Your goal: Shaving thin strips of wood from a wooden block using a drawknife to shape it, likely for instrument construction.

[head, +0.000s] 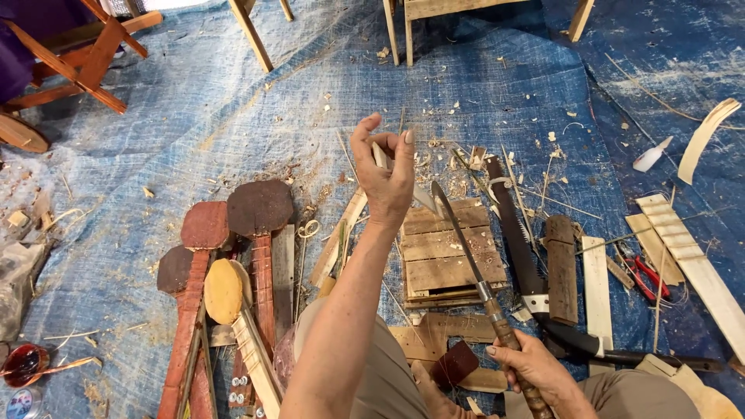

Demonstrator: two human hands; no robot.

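My left hand is raised in the middle of the view, fingers pinched around a thin pale wood sliver. My right hand grips the wooden handle of a long knife at the lower right. The blade points up and left, its tip next to the lower end of the sliver. Below them lies a small slatted wooden board on the blue tarp.
Several long-necked wooden pieces with round dark heads lie at the left. A hand saw, a brown wood block, pale slats and red pliers lie at the right. Chair legs stand at the top, with shavings scattered about.
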